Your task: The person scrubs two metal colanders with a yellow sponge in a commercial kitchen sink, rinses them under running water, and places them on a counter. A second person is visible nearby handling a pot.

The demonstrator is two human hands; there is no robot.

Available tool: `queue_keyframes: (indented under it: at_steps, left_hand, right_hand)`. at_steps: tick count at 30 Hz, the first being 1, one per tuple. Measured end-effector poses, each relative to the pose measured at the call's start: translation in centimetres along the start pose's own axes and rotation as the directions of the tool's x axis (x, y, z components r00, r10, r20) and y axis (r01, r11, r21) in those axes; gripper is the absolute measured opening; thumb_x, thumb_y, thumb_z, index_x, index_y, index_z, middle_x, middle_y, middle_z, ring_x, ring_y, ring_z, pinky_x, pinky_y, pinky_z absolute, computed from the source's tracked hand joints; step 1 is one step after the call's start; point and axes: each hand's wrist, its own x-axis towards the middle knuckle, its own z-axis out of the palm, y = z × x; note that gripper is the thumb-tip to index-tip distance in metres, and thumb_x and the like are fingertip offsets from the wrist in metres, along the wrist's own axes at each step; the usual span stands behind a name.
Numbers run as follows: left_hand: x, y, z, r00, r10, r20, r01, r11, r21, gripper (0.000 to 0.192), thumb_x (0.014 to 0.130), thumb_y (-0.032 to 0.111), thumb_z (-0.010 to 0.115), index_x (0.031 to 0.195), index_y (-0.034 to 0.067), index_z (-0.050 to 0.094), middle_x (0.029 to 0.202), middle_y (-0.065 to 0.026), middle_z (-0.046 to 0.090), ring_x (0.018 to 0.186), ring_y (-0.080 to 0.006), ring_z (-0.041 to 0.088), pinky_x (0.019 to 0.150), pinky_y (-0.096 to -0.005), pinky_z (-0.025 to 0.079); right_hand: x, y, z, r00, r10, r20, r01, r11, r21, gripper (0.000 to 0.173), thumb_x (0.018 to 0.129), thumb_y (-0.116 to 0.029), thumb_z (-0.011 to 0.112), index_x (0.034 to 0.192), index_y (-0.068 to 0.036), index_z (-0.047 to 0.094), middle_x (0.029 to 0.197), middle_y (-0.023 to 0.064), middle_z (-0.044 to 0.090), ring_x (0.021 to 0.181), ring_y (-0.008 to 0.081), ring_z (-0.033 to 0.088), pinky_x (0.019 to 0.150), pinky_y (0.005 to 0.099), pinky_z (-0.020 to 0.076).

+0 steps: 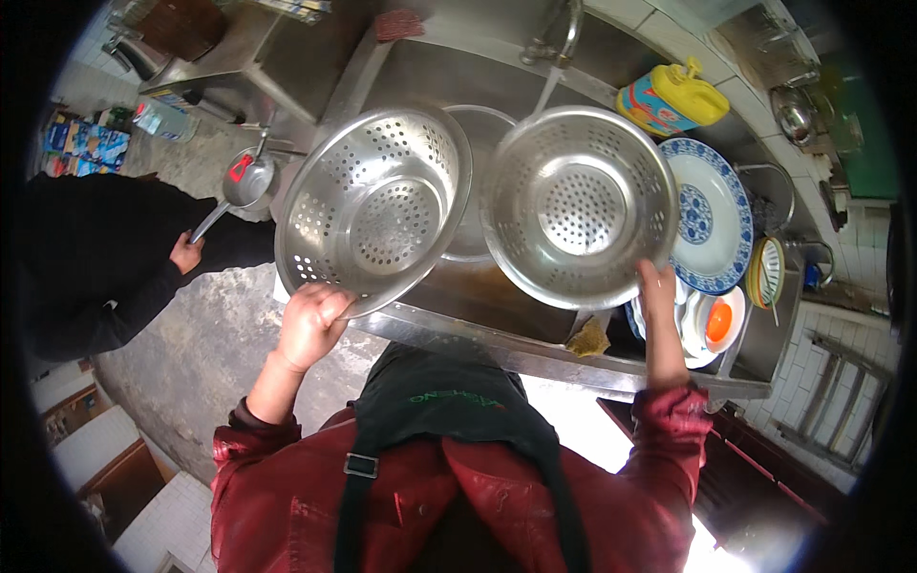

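Observation:
My left hand [315, 324] grips the near rim of a perforated stainless steel colander [397, 222], which is tilted over the left edge of the sink. With my right hand [655, 290] I hold the near right rim of a second steel colander [582, 208], above the sink beside the first. The two rims sit close together in the view. Behind them shows part of a large round basin [476, 240] in the metal sink [469, 304]. From the faucet [573, 32] a stream of water runs down behind the right colander's far rim. My fingers under the rims are mostly hidden.
Blue-and-white plates [706, 215], stacked bowls [766, 268] and an orange item [718, 320] crowd the right side. A yellow detergent jug [673, 100] stands behind. A sponge [589, 338] lies at the front edge. At left, a person's hand [186, 254] holds a ladle [247, 179].

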Motion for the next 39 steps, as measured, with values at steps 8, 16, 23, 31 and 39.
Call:
queue_keyframes:
  at_steps: [8,16,23,31,39]
  left_hand:
    - [-3.9,0.7,0.7,0.991,-0.123,-0.06,0.12,0.992,-0.05,0.011,0.069,0.008,0.064,0.079,0.008,0.059,0.076,-0.0066,0.063,0.07,-0.0249,0.061,0.063,-0.0339,0.047]
    - [-4.5,1.3,1.3,0.99,-0.052,-0.129,0.042,0.996,-0.075,0.016,0.067,0.012,0.066,0.081,0.009,0.059,0.077,-0.0027,0.062,0.073,-0.0206,0.06,0.062,-0.0313,0.045]
    - [-5.5,3.6,-1.0,0.982,-0.074,-0.172,0.065,0.996,-0.058,0.02,0.064,0.015,0.067,0.081,0.01,0.058,0.083,-0.0026,0.064,0.076,-0.0209,0.061,0.062,-0.0313,0.045]
    - [-5.2,5.1,-0.8,0.989,-0.076,-0.13,0.081,0.996,0.036,0.018,0.067,0.017,0.065,0.081,0.009,0.057,0.083,-0.0048,0.064,0.074,-0.0219,0.061,0.061,-0.0314,0.047]
    - [-4.5,4.5,1.6,0.978,-0.133,-0.16,0.124,0.99,-0.065,0.015,0.069,0.014,0.063,0.08,0.008,0.056,0.079,-0.0044,0.063,0.071,-0.0227,0.062,0.06,-0.0321,0.046]
  right_hand:
    - [8.1,-2.3,10.8,0.993,-0.017,0.114,0.039,0.981,-0.191,0.033,0.073,-0.017,0.058,0.097,0.006,0.057,0.08,0.0148,0.062,0.059,0.0214,0.062,0.043,0.03,0.051]
    - [11.3,1.0,1.2,0.77,0.575,0.276,-0.55,0.818,-0.17,0.012,0.071,-0.016,0.062,0.072,-0.006,0.055,0.057,0.0,0.051,0.046,0.0115,0.053,0.036,0.0253,0.0429]
    - [11.4,8.0,9.2,0.578,0.617,0.534,-0.729,0.684,0.0,0.012,0.072,-0.007,0.059,0.083,-0.004,0.057,0.08,0.0057,0.061,0.071,0.0178,0.059,0.061,0.0313,0.049]
    - [16.4,5.9,21.7,0.882,0.102,0.46,-0.161,0.983,0.09,0.029,0.072,-0.014,0.064,0.097,-0.004,0.055,0.085,0.0027,0.059,0.07,0.0153,0.054,0.062,0.0303,0.0425]
    - [16.0,0.3,13.2,0.886,0.079,0.457,0.041,0.968,-0.246,0.023,0.067,-0.011,0.057,0.087,0.0,0.06,0.072,0.0048,0.059,0.061,0.0135,0.054,0.055,0.0267,0.0412]
